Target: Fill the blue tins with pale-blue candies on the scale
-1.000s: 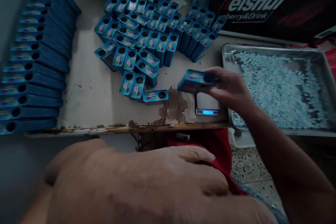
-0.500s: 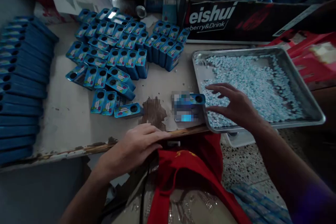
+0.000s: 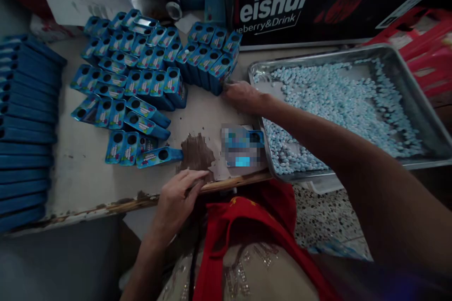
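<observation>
My right hand (image 3: 243, 95) reaches across the table and touches the nearest of the upright blue candy boxes (image 3: 219, 71) in a large cluster (image 3: 148, 80); its fingers are curled, and whether it grips the box is hidden. My left hand (image 3: 180, 193) rests open on the worn front edge of the table (image 3: 84, 174). A blue box lies on a small scale (image 3: 243, 146) beside a metal tray (image 3: 406, 80) of pale blue candies (image 3: 335, 99).
Rows of flat blue boxes (image 3: 24, 127) line the left side. A black "eishui" carton (image 3: 318, 4) stands behind the tray. Red packets (image 3: 427, 51) sit at the right. Red cloth (image 3: 247, 225) covers my lap.
My right hand set a blue box on the scale, let go, then moved up and left from the tray to the box cluster. My left hand slid back to the table edge.
</observation>
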Tool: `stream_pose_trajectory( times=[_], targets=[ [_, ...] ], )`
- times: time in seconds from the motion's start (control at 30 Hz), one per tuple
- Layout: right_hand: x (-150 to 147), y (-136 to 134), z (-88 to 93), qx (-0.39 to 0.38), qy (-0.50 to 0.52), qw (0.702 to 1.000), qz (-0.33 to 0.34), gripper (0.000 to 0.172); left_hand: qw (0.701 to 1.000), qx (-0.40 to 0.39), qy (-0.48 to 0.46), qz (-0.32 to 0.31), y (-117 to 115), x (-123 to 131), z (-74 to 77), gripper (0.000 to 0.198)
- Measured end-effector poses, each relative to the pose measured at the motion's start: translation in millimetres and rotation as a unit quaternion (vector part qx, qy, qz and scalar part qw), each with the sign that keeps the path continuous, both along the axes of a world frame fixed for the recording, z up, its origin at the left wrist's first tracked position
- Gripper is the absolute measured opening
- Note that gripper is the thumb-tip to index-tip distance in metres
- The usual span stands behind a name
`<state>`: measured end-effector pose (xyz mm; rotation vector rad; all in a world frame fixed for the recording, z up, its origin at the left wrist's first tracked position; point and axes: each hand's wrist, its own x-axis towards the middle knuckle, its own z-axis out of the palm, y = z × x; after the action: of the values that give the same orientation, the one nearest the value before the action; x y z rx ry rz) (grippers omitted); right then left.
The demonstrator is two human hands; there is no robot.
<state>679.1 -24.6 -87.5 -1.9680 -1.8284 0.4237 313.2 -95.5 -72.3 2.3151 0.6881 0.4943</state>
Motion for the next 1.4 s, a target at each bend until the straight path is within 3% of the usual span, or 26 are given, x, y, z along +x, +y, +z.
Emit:
stream_pose_trajectory(
  times=[0.13, 0.2, 0.27, 0.3, 0.33, 0.43, 0.47, 0.53, 0.6, 0.67, 0.73, 0.77, 0.87, 0.97, 1.03, 1.1, 1.23, 1.33, 1.4],
  targets=[
    [5.9, -23.1, 24.5, -0.078, -0.080, 0.993, 0.032, 0.061, 1.000, -0.009, 0.011, 0.012, -3.7, -9.6, -4.3, 0.020],
    [22.0, -49.1, 40.6, -0.087, -0.116, 0.989, 0.012, 0.052, 1.000, -0.004, 0.007, 0.004, -2.0, -5.8, -5.5, 0.021],
    [43.0, -86.3, 49.0, -0.077, -0.140, 0.987, -0.022, 0.028, 1.000, 0.014, 0.006, 0.002, 1.7, -0.5, -7.5, 0.022],
    [53.1, -108.2, 47.9, -0.076, -0.146, 0.986, -0.030, 0.029, 1.000, 0.026, 0.006, 0.004, 3.9, 2.2, -8.8, 0.022],
    [61.7, -130.9, 43.0, -0.070, -0.152, 0.985, -0.038, 0.040, 0.999, 0.039, 0.005, 0.005, 5.9, 4.9, -10.3, 0.022],
    [73.2, -190.4, 9.9, -0.051, -0.161, 0.985, 0.035, 0.079, 0.998, 0.068, 0.000, 0.004, 9.4, 13.7, -13.6, 0.021],
    [72.4, -203.4, -3.2, -0.065, -0.166, 0.982, 0.063, 0.093, 0.997, 0.075, -0.004, 0.002, 9.6, 16.9, -13.6, 0.021],
    [67.0, -216.8, -24.5, -0.079, -0.177, 0.975, 0.104, 0.102, 0.996, 0.089, -0.015, 0.003, 8.9, 23.0, -11.3, 0.025],
    [61.0, -216.9, -34.2, -0.077, -0.189, 0.971, 0.126, 0.083, 0.994, 0.108, -0.026, 0.015, 8.0, 27.9, -7.1, 0.031],
    [56.5, -211.0, -32.6, -0.078, -0.186, 0.969, 0.141, 0.047, 0.992, 0.115, -0.038, 0.032, 7.7, 31.7, -4.1, 0.037],
    [52.6, -205.2, -24.6, -0.098, -0.120, 0.978, 0.136, 0.017, 0.992, 0.096, -0.056, 0.052, 8.8, 36.4, -5.8, 0.043],
    [50.6, -203.2, -19.9, -0.111, -0.056, 0.986, 0.113, 0.010, 0.993, 0.078, -0.069, 0.061, 10.1, 40.1, -9.1, 0.047],
    [45.6, -200.3, -9.3, -0.122, 0.136, 0.983, -0.005, 0.020, 0.989, 0.039, -0.121, 0.072, 17.5, 59.5, -26.5, 0.065],
    [49.0, -197.8, -4.5, -0.084, 0.227, 0.965, -0.104, 0.033, 0.987, 0.030, -0.152, 0.051, 29.2, 89.1, -42.4, 0.085],
    [57.3, -195.8, -2.0, -0.050, 0.307, 0.938, -0.155, 0.038, 0.989, 0.001, -0.148, 0.023, 36.6, 109.9, -43.9, 0.073],
    [67.0, -194.5, 1.1, -0.012, 0.400, 0.898, -0.183, 0.041, 0.990, -0.040, -0.133, 0.001, 42.0, 128.8, -35.9, 0.052],
    [76.9, -192.4, 8.4, 0.083, 0.534, 0.818, -0.198, 0.045, 0.990, -0.036, -0.132, -0.022, 45.3, 163.6, -0.9, 0.039],
    [75.4, -186.3, 17.6, 0.188, 0.638, 0.718, -0.205, 0.041, 0.987, 0.027, -0.153, -0.034, 43.4, 193.3, 23.4, 0.043],
    [73.5, -179.8, 27.9, 0.251, 0.683, 0.654, -0.207, 0.034, 0.986, 0.055, -0.152, -0.039, 40.4, 214.5, 31.4, 0.046]
  ],
)
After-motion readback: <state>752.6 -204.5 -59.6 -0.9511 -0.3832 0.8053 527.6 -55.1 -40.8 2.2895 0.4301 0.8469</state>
